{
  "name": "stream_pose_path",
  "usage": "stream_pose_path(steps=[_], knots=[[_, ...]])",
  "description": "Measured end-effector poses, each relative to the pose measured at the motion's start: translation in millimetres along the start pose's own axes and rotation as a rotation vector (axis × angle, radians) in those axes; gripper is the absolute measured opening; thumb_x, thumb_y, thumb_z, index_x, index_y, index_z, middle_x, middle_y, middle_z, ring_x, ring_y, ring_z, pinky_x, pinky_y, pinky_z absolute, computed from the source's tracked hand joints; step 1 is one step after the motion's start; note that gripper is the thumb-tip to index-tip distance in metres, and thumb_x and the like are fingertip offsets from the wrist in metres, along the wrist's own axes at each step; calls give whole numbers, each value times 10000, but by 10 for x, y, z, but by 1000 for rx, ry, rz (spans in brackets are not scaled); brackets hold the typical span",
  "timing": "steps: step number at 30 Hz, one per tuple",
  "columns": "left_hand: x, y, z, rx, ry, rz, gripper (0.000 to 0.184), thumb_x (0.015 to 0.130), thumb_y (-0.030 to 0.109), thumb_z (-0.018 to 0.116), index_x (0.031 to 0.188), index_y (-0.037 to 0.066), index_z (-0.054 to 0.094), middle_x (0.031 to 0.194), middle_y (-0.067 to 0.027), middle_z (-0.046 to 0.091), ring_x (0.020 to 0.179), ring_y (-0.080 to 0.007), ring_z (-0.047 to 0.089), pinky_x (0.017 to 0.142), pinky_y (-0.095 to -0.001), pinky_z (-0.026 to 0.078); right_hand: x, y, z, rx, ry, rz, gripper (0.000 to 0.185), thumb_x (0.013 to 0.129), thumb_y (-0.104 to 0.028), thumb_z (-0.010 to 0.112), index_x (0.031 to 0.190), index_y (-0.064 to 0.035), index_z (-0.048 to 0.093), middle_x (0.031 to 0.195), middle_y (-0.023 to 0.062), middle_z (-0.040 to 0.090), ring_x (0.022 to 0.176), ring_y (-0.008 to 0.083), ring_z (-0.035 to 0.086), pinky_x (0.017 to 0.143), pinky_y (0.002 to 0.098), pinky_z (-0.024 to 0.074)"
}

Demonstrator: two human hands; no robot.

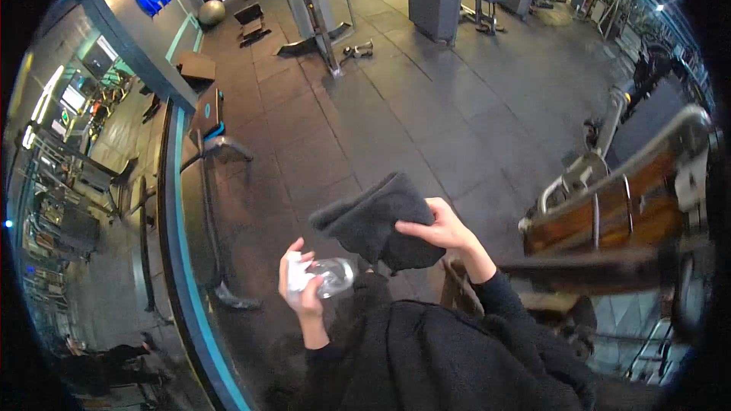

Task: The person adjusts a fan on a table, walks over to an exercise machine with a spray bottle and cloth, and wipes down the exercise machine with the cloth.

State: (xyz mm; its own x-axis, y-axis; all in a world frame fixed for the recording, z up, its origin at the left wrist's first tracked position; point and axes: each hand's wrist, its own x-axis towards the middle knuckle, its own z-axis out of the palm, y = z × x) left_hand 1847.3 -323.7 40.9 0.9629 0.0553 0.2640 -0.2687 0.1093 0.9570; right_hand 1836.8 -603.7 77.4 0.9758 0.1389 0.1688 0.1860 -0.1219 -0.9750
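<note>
My left hand is wrapped round the white top of a clear spray bottle, which lies tilted on its side in the air with its body pointing right. In my right hand is a folded dark grey cloth, pinched at its right edge with the thumb on top. The cloth hangs just above and to the right of the bottle, and a small gap seems to part them. Some of the fingers under the cloth are hidden.
A large mirror with a blue-edged frame runs along my left. Near it stands a padded bench. Close on my right is a machine with a metal frame and brown panel. Ahead, a cable machine stands on dark floor tiles.
</note>
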Motion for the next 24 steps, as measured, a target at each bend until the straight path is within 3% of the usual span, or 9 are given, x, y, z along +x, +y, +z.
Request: stream_pose_path(steps=[1,4,6,8,13,14,16,19,24], knots=[[301,-247,-34,110,-62,175,430,586,81,579,990,-60,616,1085,-202,620,1060,-295,581,847,-384,492,240,133,-195,100,131,56,282,837,-188,725,985,38,644,871,21,676,833,75,580,731,264,487],[1084,-689,153,330,-170,86,309,592,133,599,848,-33,642,880,-144,664,841,-256,636,785,-346,488,822,693,-754,365,503,180,247,842,-196,722,966,8,655,878,-4,645,792,80,573,695,256,480],[1679,-812,406,408,-335,8,264,595,90,606,834,-13,652,819,-106,658,713,-176,628,655,-288,494,1058,912,-1137,448,727,288,383,847,-277,703,1037,45,622,952,66,650,816,143,614,746,278,497],[2218,-1173,625,289,-403,-130,259,593,75,612,833,-16,650,796,-89,648,679,-152,616,594,-267,482,1149,1405,-1530,498,962,330,617,800,-322,736,1222,64,508,1163,149,593,1034,232,582,905,340,458],[3587,-1508,2010,145,-731,-292,234,628,48,628,853,-13,647,800,-81,641,695,-148,620,636,-266,478,942,1705,-2297,513,1502,354,579,777,-250,753,1193,69,506,1163,167,570,1084,251,550,934,363,444],[3829,-1483,2359,140,-850,-207,231,636,58,636,856,-10,646,801,-76,634,678,-151,614,621,-263,471,920,1666,-2392,553,1559,252,399,818,-225,704,1135,-5,601,1101,100,624,990,217,603,895,348,467],[4333,-1707,3100,138,-1088,68,316,657,49,616,961,-31,644,853,-92,655,671,-156,626,632,-272,489,788,1903,-2665,712,1671,168,422,873,-289,623,1199,-23,585,1172,109,617,1059,241,595,944,374,454],[4896,-1907,4145,142,-1287,-64,304,654,77,643,944,-12,651,839,-90,653,721,-173,637,665,-280,483,938,2244,-3195,941,1584,-98,459,912,-355,552,1224,-19,562,1220,117,600,1117,267,570,999,408,419],[5517,-2347,5358,70,-1200,36,260,650,35,641,906,-12,636,808,-95,639,665,-176,623,604,-291,482,1995,2921,-4697,1082,1457,-103,430,952,-327,502,1238,-8,542,1262,103,585,1170,258,542,1037,408,384]])
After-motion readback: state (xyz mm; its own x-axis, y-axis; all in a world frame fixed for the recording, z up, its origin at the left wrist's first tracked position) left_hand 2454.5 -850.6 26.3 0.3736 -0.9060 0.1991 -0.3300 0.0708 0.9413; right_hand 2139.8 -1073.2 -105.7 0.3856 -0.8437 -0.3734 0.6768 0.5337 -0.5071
